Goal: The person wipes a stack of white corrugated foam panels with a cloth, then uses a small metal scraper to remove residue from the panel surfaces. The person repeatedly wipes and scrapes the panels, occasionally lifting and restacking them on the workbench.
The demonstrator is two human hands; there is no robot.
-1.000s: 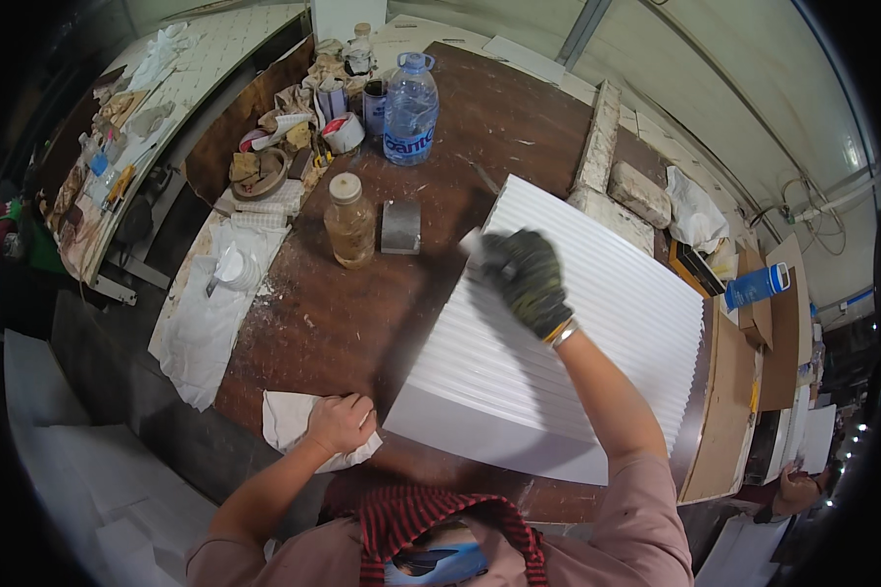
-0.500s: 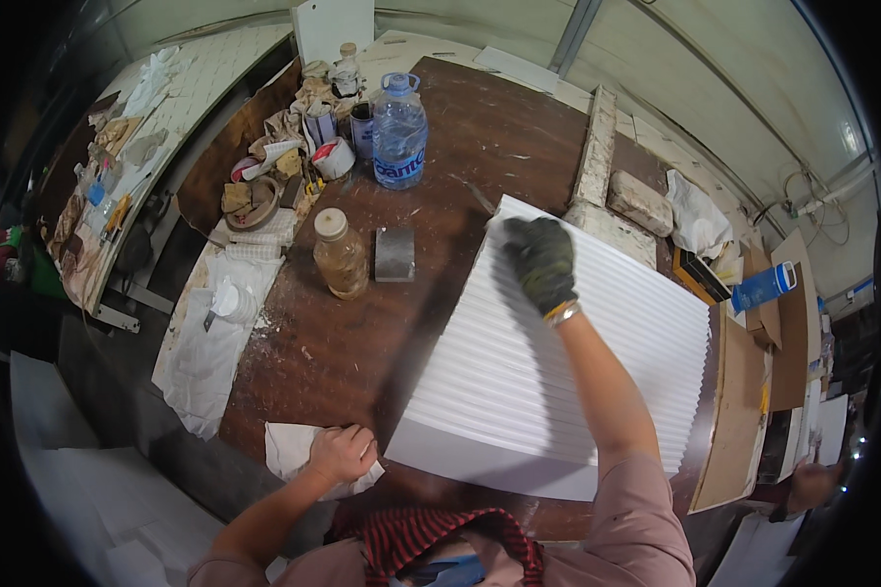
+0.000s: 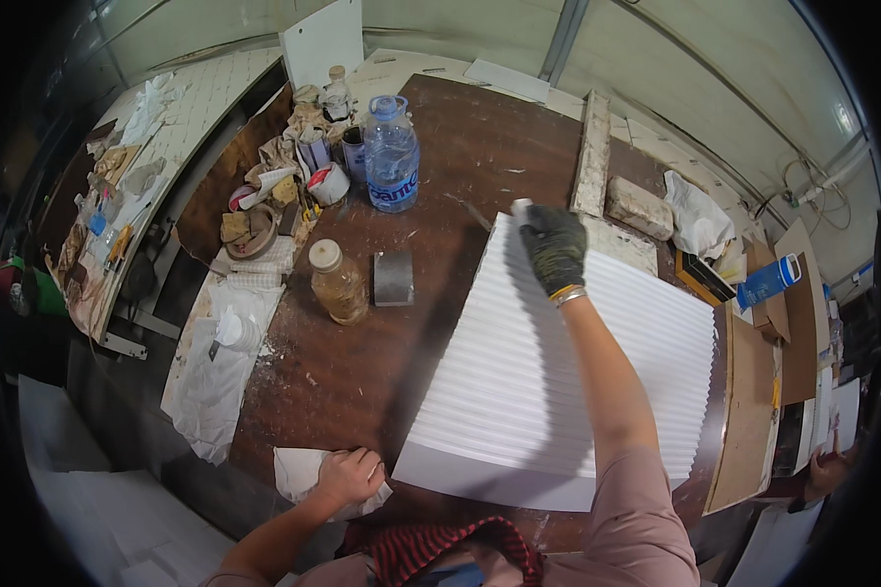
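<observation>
A white ribbed panel [image 3: 646, 323] lies at a slant on the brown table, with a smooth plain strip along its near edge. My right hand [image 3: 555, 252], in a dark glove, is at the panel's far left corner with its fingers curled. A small white piece [image 3: 522, 208] shows at its fingertips; its kind I cannot make out. At the near edge of the table my bare left hand [image 3: 352, 479] closes on a white cloth [image 3: 299, 472]. A grey block [image 3: 394, 279] and a capped bottle of brownish liquid [image 3: 339, 284] stand left of the panel.
A large water bottle [image 3: 393, 161] stands farther back, beside tape rolls [image 3: 328, 184] and cans. Behind the panel are a plaster-stained bar [image 3: 591, 157] and a worn block [image 3: 640, 206]. A blue bottle [image 3: 768, 282] lies at right. Another person's hand [image 3: 828, 472] shows at the far right.
My right hand has turned slightly, and the white piece at its fingertips now shows. My left hand stays on the cloth. The whole view has shifted a little.
</observation>
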